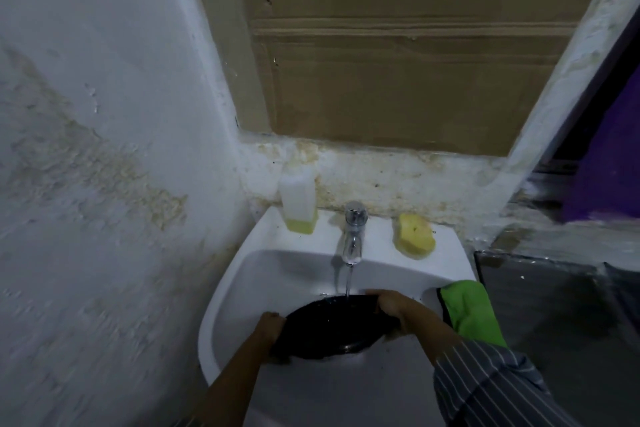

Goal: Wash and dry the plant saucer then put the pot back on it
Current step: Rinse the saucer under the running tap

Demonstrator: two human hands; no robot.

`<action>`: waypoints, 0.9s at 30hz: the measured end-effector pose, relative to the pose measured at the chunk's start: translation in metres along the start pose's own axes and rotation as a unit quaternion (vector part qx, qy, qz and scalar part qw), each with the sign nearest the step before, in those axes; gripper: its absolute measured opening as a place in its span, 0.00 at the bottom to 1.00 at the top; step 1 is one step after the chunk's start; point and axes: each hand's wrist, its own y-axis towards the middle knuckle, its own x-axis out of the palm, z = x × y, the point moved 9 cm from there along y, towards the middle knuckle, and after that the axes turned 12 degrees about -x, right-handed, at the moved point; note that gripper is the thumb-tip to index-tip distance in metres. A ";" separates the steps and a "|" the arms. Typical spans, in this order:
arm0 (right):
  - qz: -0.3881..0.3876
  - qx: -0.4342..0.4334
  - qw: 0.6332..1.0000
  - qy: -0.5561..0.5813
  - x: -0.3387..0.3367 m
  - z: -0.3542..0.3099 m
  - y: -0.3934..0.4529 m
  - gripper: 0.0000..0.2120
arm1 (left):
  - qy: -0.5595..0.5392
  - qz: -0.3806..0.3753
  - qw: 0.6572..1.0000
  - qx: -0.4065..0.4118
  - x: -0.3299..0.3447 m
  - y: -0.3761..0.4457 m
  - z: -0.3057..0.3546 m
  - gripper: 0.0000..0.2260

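Note:
A round black plant saucer is held over the white sink basin, under a thin stream of water from the chrome tap. My left hand grips the saucer's left rim. My right hand grips its far right rim, fingers curled over the edge. The pot is not in view.
A soap bottle with yellow liquid and a yellow sponge sit on the sink's back ledge. A green cloth hangs over the sink's right edge. A stained wall stands close on the left; cardboard covers the opening behind.

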 end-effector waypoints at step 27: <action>-0.094 0.012 0.995 -0.027 -0.027 -0.004 -0.047 0.40 | 0.164 0.122 0.972 0.115 0.023 -0.005 0.038 0.14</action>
